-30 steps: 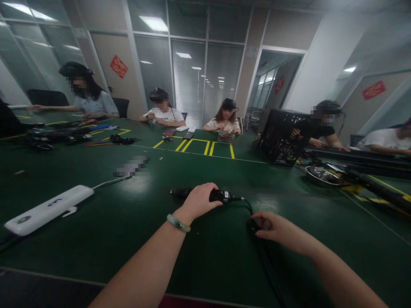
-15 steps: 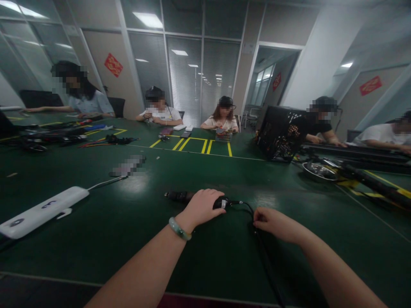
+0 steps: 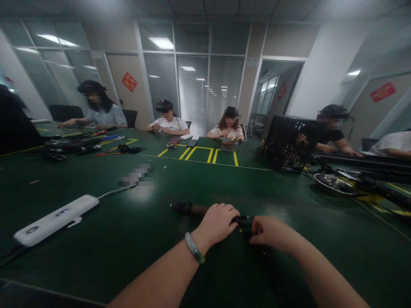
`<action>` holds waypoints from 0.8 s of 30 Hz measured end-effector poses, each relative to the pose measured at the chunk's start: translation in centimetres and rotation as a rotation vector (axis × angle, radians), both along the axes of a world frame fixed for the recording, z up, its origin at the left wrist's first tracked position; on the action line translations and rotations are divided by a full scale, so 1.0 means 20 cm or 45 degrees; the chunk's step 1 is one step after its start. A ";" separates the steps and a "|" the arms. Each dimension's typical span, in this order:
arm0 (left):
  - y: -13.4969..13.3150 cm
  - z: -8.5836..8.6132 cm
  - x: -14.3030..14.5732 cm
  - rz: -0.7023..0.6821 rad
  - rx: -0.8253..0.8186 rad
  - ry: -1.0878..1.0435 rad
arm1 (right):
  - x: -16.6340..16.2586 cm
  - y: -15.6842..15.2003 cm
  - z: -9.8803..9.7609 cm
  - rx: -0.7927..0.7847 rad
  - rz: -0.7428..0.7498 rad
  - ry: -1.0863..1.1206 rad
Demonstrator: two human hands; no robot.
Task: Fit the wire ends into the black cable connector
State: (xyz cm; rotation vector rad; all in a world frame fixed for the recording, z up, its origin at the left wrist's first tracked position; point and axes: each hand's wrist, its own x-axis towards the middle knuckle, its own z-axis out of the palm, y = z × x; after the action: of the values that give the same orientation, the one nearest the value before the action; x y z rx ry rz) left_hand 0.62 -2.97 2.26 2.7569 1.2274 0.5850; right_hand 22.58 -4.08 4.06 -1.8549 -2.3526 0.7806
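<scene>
A black, rod-shaped corded tool, looking like an electric screwdriver, lies across the green table with its metal tip toward the left. My left hand, with a jade bangle on the wrist, is wrapped over its right-hand part and hides that section. Out of this end comes a thin black cable. My right hand has its fingers closed at the cable, close beside my left hand; the fingertips partly hide what they pinch. A small yellowish ring-like bit shows between the hands.
On the left lie a white power strip and a blurred-out phone-like object on its cord. Black cables are piled farther back. A black computer case and a metal bowl stand right. Several people sit around the table.
My right hand has moved in toward the tool's cable end, next to my left hand. My left hand still covers the tool, now nearer its cable end. The camera view has shifted.
</scene>
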 end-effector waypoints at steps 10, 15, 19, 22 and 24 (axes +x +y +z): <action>0.02 0.04 -0.09 -0.026 -0.085 -0.051 | -0.07 -0.07 0.00 0.161 -0.016 -0.186; 0.02 0.05 -0.12 -0.010 -0.086 -0.047 | -0.07 -0.04 -0.03 -0.172 0.114 0.406; 0.02 0.04 -0.11 0.009 -0.101 -0.043 | -0.08 -0.02 -0.07 -0.217 0.086 0.850; 0.03 0.03 -0.10 0.015 -0.093 -0.027 | -0.12 -0.01 -0.06 -0.128 0.004 1.042; 0.04 0.02 -0.10 0.018 -0.073 -0.019 | -0.15 0.00 -0.06 -0.063 -0.051 1.137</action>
State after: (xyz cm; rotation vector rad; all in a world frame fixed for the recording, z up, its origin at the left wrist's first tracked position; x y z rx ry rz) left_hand -1.35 -2.19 2.61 2.6946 1.2411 0.5611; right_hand 19.53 -4.18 2.93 -1.1622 -1.7114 1.3111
